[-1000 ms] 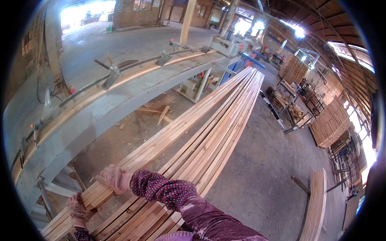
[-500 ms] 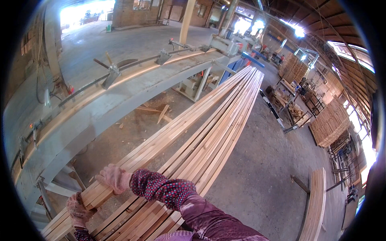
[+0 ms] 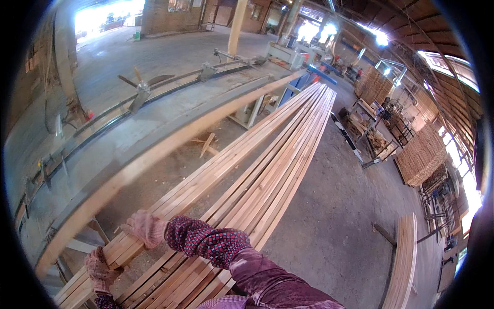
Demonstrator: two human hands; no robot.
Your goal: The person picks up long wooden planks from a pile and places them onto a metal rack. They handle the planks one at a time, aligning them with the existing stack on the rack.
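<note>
My gloved right hand (image 3: 146, 229) reaches across from the lower right in a checked sleeve. Its fingers close over the outer edge of a left-hand stack of long wooden strips (image 3: 208, 172). Just nearer, my gloved left hand (image 3: 101, 270) is wrapped around the same stack at its inner side. A wider group of wooden strips (image 3: 267, 198) lies to the right, under my right forearm; both groups converge at the far end. Along the near side of the long grey machine (image 3: 170, 98) runs another long strip (image 3: 141, 162), slightly blurred.
Clamps (image 3: 140, 97) line the machine's far rail. Wood offcuts (image 3: 207, 144) lie on the floor below it. At the lower right stands a stack of long strips (image 3: 404, 262); farther back are large wood stacks (image 3: 423, 154) and a loaded rack (image 3: 378, 136).
The long strip by the machine's far rail has shifted across the bed to its near side, dropping lower. My hands keep their places on the left-hand stack.
</note>
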